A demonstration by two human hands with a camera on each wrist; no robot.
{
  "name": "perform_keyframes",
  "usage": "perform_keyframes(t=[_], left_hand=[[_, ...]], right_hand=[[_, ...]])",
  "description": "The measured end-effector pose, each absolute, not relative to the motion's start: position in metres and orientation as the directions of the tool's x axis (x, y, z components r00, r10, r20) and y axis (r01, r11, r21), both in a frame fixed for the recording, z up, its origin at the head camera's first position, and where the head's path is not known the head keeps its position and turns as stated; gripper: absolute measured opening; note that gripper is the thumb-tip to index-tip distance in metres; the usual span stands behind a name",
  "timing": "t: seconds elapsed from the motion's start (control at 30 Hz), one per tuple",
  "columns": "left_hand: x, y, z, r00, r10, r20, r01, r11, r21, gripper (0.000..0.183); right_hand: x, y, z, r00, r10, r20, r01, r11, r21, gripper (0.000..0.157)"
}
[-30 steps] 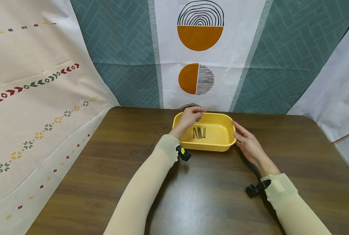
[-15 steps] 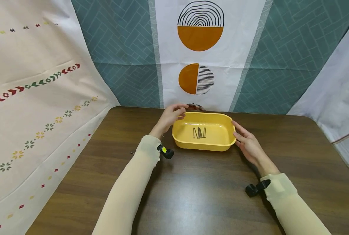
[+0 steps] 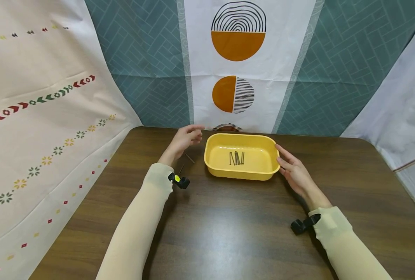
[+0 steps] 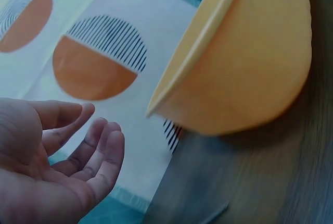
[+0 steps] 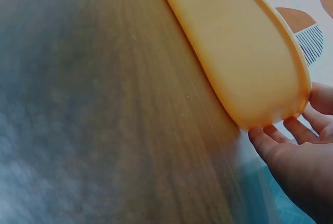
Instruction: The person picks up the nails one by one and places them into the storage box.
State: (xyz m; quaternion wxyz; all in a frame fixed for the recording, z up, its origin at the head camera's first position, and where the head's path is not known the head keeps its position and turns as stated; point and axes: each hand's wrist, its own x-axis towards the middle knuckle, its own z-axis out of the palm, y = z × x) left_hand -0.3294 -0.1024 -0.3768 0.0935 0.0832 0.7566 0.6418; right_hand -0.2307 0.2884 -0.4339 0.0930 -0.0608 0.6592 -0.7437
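A yellow plastic tub [image 3: 242,174] stands toward the back of the table, with several dark nails [image 3: 237,158] lying side by side on its floor. To its left hovers my left hand [image 3: 181,143], fingers loosely bent and holding nothing, as the left wrist view confirms. Below that hand, a loose nail [image 3: 190,158] lies on the wood, and another nail [image 3: 181,170] shows partly past the wrist. My right hand [image 3: 296,172] touches the tub's right end from outside with extended fingertips [image 5: 256,133].
The brown wooden table [image 3: 235,229] runs up to a hanging cloth [image 3: 151,77] at the back. A pale patterned cloth [image 3: 53,128] drapes along the left side. Each wrist wears a small black camera [image 3: 183,182].
My left hand has moved left, from above the tub to beside it, and its forearm now covers a nail seen earlier. The right hand and the tub stay in place.
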Motion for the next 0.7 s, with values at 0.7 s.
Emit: perform_keyframes(t=[0.7], left_hand=[[-0.315,-0.181,-0.393,-0.962,0.248,-0.118,-0.041,0.297,0.954,0.043]], right_hand=[[-0.229,0.29,-0.433,-0.975,-0.219,-0.044,0.067,-0.095,-0.993,0.063]])
